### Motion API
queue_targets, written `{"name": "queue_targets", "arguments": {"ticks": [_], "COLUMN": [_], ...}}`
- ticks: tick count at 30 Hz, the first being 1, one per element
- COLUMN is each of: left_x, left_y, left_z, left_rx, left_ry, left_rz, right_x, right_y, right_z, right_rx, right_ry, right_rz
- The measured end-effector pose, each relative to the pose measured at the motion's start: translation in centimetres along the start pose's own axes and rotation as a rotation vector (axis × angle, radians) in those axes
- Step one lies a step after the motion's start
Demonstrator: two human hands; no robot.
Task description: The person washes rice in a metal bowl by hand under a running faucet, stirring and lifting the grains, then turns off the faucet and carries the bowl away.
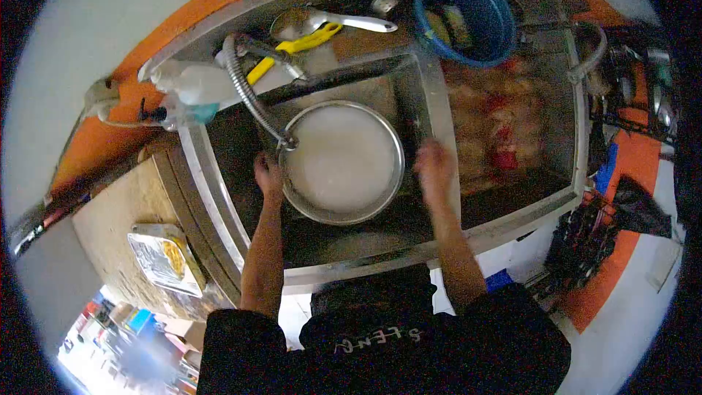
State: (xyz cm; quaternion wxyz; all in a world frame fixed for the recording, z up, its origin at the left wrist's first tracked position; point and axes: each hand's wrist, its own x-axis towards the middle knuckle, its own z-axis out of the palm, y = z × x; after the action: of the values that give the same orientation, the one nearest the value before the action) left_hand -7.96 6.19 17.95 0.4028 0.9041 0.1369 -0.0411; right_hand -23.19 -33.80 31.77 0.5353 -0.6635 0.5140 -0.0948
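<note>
A round metal pot stands in the left sink basin, filled with cloudy whitish liquid. My left hand is at the pot's left side, below the spout, with its fingers curled; its exact hold is hard to see. To the right of the pot, and apart from it, my right hand hovers near the basin divider. It is smeared by motion, so its fingers cannot be made out. A flexible metal faucet hose reaches down to the pot's left rim.
Behind the basin lie a metal ladle and a yellow-handled tool. A blue bucket stands at the back right. The right basin holds brownish and red items. Clear bottles are at left; a foil-lined tray rests on the wooden counter.
</note>
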Motion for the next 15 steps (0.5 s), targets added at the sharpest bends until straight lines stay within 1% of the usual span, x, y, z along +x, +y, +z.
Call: {"name": "queue_targets", "arguments": {"ticks": [1,3,5,7,9,12,13,14,15], "left_x": [2.2,4.3,5.7,6.3,6.5,6.3,6.1,5.9,6.0], "left_y": [-3.3,-4.6,-3.8,-3.1,-2.9,-3.3,-3.5,-3.5,-3.6], "left_z": [2.4,4.8,6.5,7.9,9.0,10.3,10.6,10.8,11.3], "left_rx": [-0.252,-0.477,-0.368,-0.275,-0.225,-0.196,-0.185,-0.167,-0.139], "left_ry": [-0.084,-0.255,-0.336,-0.379,-0.396,-0.392,-0.38,-0.372,-0.366], "left_rz": [-0.029,-0.1,-0.142,-0.162,-0.177,-0.199,-0.208,-0.211,-0.216], "right_x": [-3.5,-5.3,-5.6,-5.6,-3.8,-3.4,-2.6,-2.0,-2.4], "right_y": [1.4,13.1,20.4,19.4,16.3,15.4,17.4,21.4,21.2], "right_z": [0.9,3.7,6.1,5.7,3.4,2.0,1.6,1.1,0.7], "right_rx": [-0.222,-0.786,-0.836,-0.714,-0.401,-0.188,-0.259,-0.323,-0.325], "right_ry": [-0.208,-0.14,-0.037,-0.143,-0.436,-0.546,-0.545,-0.545,-0.547], "right_rz": [0.017,-0.607,-0.49,-0.174,0.319,0.441,0.315,0.197,0.202]}}
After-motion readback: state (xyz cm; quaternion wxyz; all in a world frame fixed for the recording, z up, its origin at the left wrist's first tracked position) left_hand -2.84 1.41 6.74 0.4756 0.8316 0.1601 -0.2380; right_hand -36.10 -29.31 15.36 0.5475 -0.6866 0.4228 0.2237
